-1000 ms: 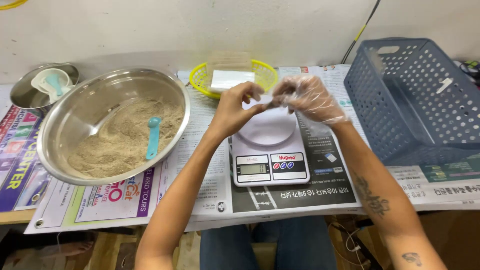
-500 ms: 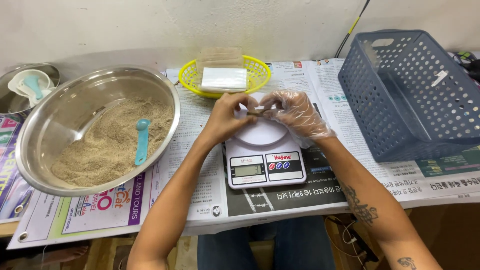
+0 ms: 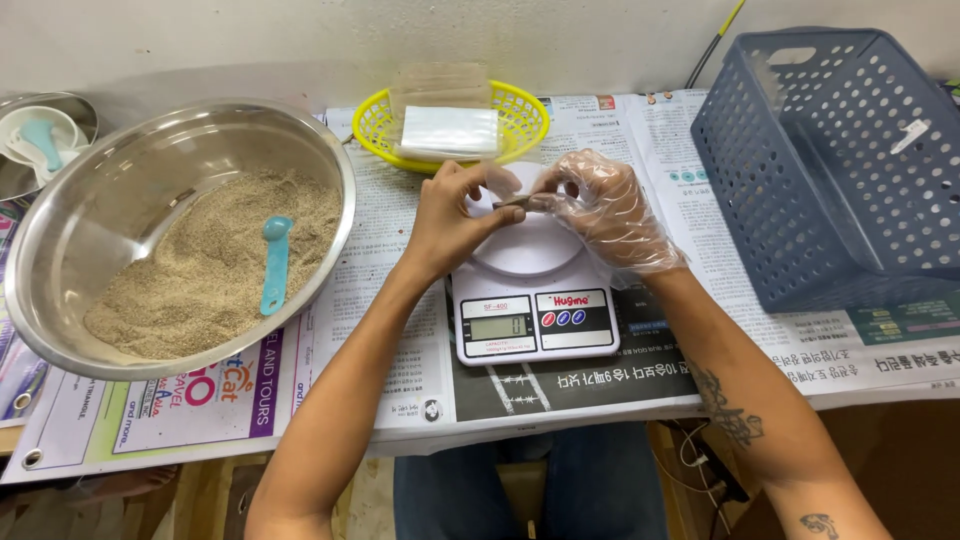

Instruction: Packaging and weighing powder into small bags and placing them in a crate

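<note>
- On the far left, a steel bowl (image 3: 120, 180) holds tan powder (image 3: 200, 270), and a blue spoon (image 3: 274, 262) lies in it.
- Over the white scale (image 3: 530, 310), the bare left hand (image 3: 450, 215) pinches one end of a small brown piece (image 3: 512, 201).
- Right hand (image 3: 610, 210), in a clear glove, pinches the other end.
- Behind the hands is a yellow basket (image 3: 520, 110) with flat packets (image 3: 448, 128).
- At the far right stands a blue crate (image 3: 840, 170).

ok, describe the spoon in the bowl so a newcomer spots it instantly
Find the big steel bowl at the table's left, part-filled with tan grain. A light-blue plastic spoon lies on the grain, scoop end away from the person. It is the bowl's only coloured thing.
</note>
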